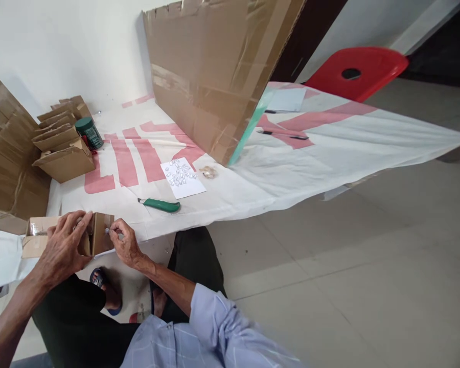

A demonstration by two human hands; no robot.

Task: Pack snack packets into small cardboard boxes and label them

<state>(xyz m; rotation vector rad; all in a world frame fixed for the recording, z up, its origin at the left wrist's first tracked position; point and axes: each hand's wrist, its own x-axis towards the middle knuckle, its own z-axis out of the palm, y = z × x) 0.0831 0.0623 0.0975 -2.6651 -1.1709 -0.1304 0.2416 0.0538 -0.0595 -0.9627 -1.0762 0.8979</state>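
A small cardboard box (100,237) lies at the table's near edge on the left, one flap raised. My left hand (65,240) grips it from above, fingers across its top and thumb on the near side. The fingertips of my right hand (125,243) pinch a tiny whitish piece (107,231) against the box's right end; its kind is too small to make out. To the right is a green-handled utility knife (161,205). Beyond it, several small clear pieces lie on a white paper sheet (189,189), beside a little clear plastic bag (208,172).
Several small cardboard boxes (67,162) stand in a row at the back left, near a dark green jar (89,133). Large cartons rise at the far left (11,153) and back middle (214,76). A pen (283,135) lies right, before a red stool (358,74).
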